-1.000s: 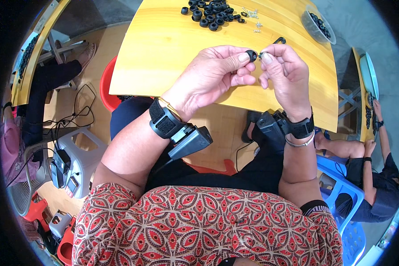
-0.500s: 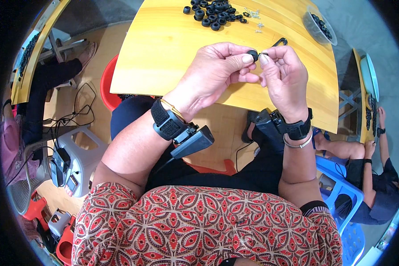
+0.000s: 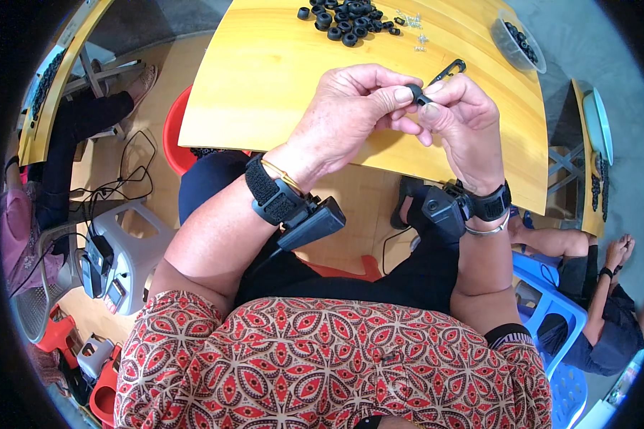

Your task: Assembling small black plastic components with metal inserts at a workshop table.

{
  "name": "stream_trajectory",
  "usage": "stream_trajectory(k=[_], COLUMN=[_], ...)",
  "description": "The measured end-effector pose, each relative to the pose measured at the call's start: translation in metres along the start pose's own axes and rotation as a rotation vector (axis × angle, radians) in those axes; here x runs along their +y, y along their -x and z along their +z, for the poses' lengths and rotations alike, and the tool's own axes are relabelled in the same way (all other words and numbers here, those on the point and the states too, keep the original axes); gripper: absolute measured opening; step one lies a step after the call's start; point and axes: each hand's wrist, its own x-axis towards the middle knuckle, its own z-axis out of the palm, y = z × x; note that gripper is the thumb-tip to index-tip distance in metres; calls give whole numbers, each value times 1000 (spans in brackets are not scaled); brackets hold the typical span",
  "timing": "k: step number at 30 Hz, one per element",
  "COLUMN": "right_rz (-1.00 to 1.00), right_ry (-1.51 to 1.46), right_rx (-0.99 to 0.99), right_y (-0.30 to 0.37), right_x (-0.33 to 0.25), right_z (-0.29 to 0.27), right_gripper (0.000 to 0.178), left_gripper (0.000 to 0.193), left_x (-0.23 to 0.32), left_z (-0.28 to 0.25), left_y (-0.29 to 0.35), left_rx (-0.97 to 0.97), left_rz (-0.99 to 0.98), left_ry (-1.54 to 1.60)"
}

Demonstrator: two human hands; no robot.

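Note:
Above the near right part of the yellow table (image 3: 265,79), my left hand (image 3: 340,114) pinches a rounded black plastic piece (image 3: 413,91) between thumb and fingers. My right hand (image 3: 469,129) is closed on a smaller black piece (image 3: 423,99), which touches the rounded one. Fingers cover much of both. Just beyond my right fingertips is a black clip-like loop (image 3: 449,70); whether it lies on the table or is held I cannot tell. Farther off sits a pile of rounded black pieces (image 3: 347,20), some with holes, beside several tiny clear or silvery bits (image 3: 421,41).
A clear plastic bowl (image 3: 504,53) of black pieces stands at the table's right edge. Under the left edge is a red container (image 3: 177,136). Blue plastic chair (image 3: 551,293) and another person (image 3: 619,307) are at right; a grey stool (image 3: 132,236) with cables is at left.
My hands have tilted slightly, and the two black pieces now meet where a gap showed before. More of the black loop shows. The person at right has brought their hands together.

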Motion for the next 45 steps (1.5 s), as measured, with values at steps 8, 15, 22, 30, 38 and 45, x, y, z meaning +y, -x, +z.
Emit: stream_trajectory(k=[8, 15, 22, 30, 38, 45], right_rz=[19, 81, 139, 191, 105, 23], right_ry=[-89, -99, -25, 168, 225, 317], right_rx=[-15, -34, 15, -101, -28, 11], right_y=[2, 3, 5, 7, 6, 8], right_x=[4, 6, -3, -15, -4, 3], right_z=[-4, -7, 0, 8, 11, 18], right_gripper=[8, 9, 7, 31, 26, 27], left_gripper=[16, 16, 17, 16, 18, 21], left_x=[-2, -1, 8, 10, 7, 14], left_z=[-4, -3, -5, -11, -11, -11], left_y=[-1, 0, -1, -2, -3, -1], left_rx=[-85, -65, -113, -246, -196, -229], left_rz=[68, 54, -64, -148, -161, -215], left_ry=[-129, -194, -59, 48, 29, -130])
